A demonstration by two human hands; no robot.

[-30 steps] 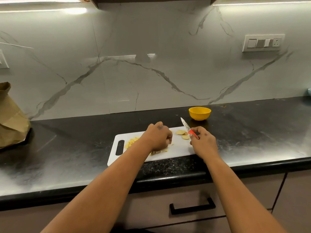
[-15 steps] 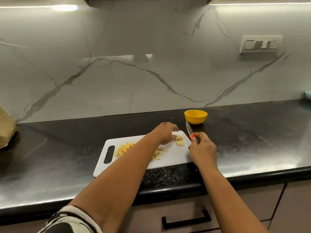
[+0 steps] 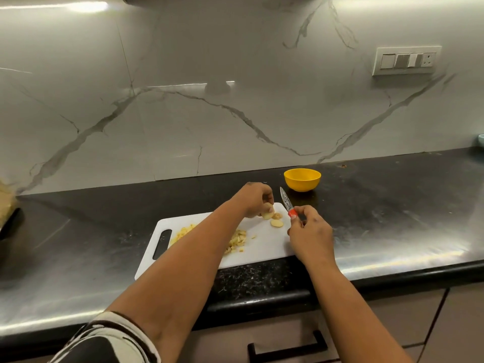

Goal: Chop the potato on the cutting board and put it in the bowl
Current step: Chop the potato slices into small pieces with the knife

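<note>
Both hands worked over the white cutting board on the black counter: the left hand pinched a potato piece, the right hand gripped the knife. Chopped potato lay on the board; the yellow bowl stood beyond.

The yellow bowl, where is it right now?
In the head view, the round yellow plastic bowl sits on the black stone counter, right of centre near the marble wall, just beyond the white cutting board's far right corner and the knife tip.
</note>
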